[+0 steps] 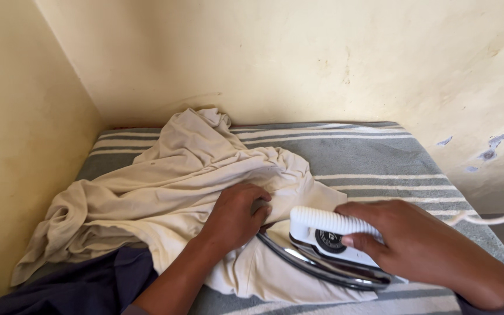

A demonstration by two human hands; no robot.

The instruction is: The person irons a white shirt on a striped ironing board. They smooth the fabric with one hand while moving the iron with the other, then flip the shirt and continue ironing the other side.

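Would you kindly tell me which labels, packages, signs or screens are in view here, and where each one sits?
Round dial label: on the white iron, below its ribbed handle, beside the right hand; black disc with pale markings.
No packages, signs or screens in view.

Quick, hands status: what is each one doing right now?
Left hand: fingers curled, pressing down on the cream shirt, not clearly gripping it.
Right hand: closed around the white handle of the iron.
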